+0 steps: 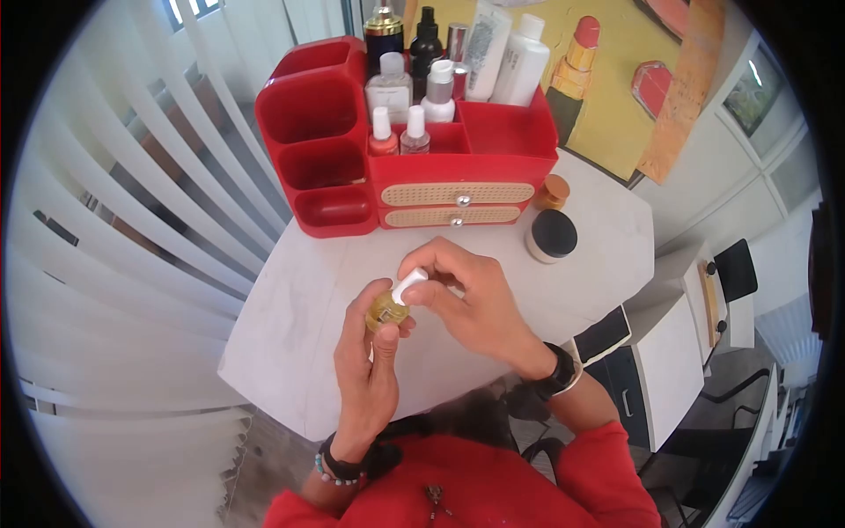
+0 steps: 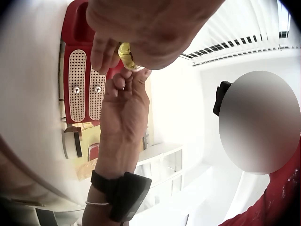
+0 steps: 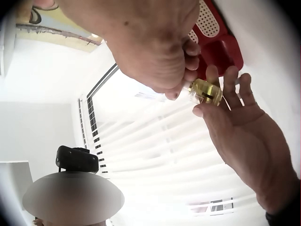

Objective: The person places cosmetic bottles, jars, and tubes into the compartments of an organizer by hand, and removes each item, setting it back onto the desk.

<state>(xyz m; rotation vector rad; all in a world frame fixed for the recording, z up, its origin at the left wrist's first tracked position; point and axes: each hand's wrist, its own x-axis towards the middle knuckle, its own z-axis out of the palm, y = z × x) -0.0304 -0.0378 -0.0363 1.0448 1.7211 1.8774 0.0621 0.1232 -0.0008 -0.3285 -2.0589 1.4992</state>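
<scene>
A small clear glass bottle of yellow liquid (image 1: 385,312) is held in my left hand (image 1: 366,383), between the thumb and fingers, above the white table. Its white cap (image 1: 411,286) points up to the right, pinched by the thumb and fingers of my right hand (image 1: 471,295). The right wrist view shows the yellow bottle (image 3: 206,92) against the thumb and fingers of the left hand (image 3: 251,129), with the cap mostly hidden behind the right fingers. Only part of the bottle (image 2: 126,55) shows below the left hand in the left wrist view.
Behind the hands stands a red organizer (image 1: 418,170) with two rattan-front drawers, carrying several bottles and tubes. A black-lidded jar (image 1: 552,236) and a small orange-capped jar (image 1: 553,191) sit right of it on the white table (image 1: 282,352). Vertical blinds (image 1: 123,308) hang at left.
</scene>
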